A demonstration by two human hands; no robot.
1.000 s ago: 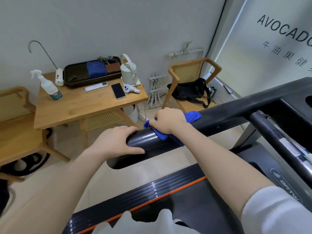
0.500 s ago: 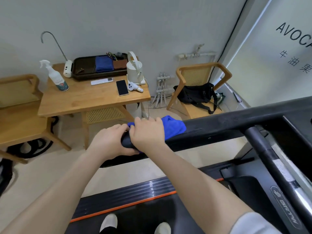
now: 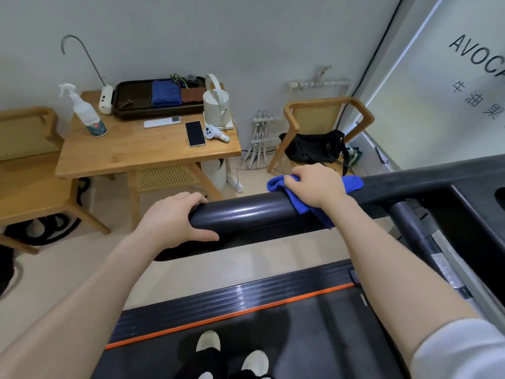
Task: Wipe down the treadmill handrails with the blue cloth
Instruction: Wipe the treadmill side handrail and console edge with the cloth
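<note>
Our left hand (image 3: 175, 220) wraps the handrail (image 3: 246, 214) at its rounded end; further along the handrail, our right hand (image 3: 317, 184) presses the blue cloth (image 3: 303, 198) down, fingers curled over it.

Left hand (image 3: 175, 220): laid palm down, fingers curled over the top, thumb tucked beneath.
Left grip: closed loosely.
Left arm: bare, stretched forward from the lower left.
Right hand (image 3: 314, 184): pressed palm down, fingers bent and bunched together.
Right grip: closed.
Right arm: bare forearm extended from the lower right, a white sleeve seen at the upper arm.
</note>
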